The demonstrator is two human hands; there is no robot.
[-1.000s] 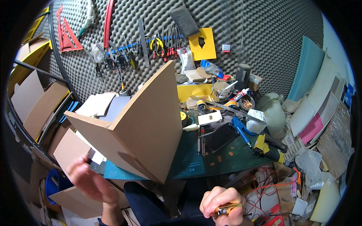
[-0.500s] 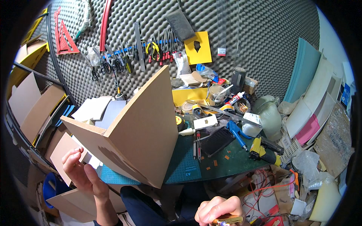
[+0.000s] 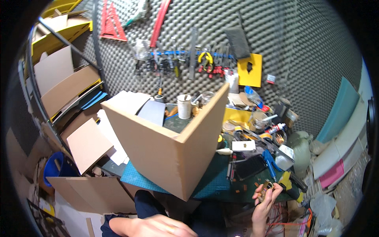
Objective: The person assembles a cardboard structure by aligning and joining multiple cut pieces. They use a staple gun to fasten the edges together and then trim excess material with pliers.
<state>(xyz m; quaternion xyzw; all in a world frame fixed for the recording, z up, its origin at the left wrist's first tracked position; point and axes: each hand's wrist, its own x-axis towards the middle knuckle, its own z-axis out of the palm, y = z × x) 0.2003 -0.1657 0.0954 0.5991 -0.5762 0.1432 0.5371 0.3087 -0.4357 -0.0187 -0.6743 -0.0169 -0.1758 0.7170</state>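
My right hand (image 3: 263, 205) is raised near the bench's front right edge, its fingers closed around a small gold-coloured metal object (image 3: 268, 185). Low in front of my lap, my left hand (image 3: 164, 226) shows mostly its back; the fingers are smeared by motion and partly cut off by the lower edge. Two brown fibreboard panels (image 3: 158, 152) stand upright, meeting in a corner that points toward me. They rest on a teal cutting mat (image 3: 136, 177) and touch neither hand.
Right of the panels lie a blue air blow gun (image 3: 270, 164), a yellow-black power tool (image 3: 290, 183), a dark tray (image 3: 250, 168) and pens. A white can (image 3: 184, 106) stands behind them. A blue bucket (image 3: 59, 168) and loose boards (image 3: 92, 193) crowd the left.
My view has turned left. My left hand, open beside the panels before, has dropped in front of my lap. My right hand has risen toward the bench with the gold-coloured object.
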